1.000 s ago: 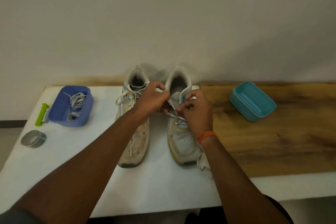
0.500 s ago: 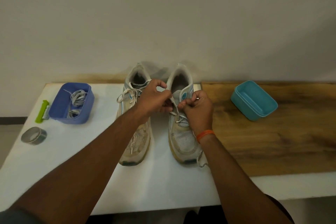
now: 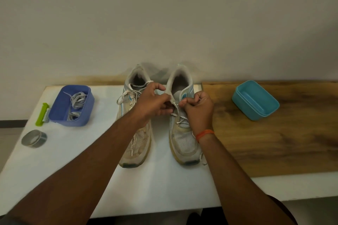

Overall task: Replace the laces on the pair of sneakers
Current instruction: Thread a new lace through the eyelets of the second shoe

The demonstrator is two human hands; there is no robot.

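Head: lace (image 3: 176,109) seemingly between hands.

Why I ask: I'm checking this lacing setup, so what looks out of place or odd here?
Little stands out. A loose lace end trails off the right sneaker onto the table near its toe, and both sneakers look worn and yellowed. The teal tub is tipped up on one edge.
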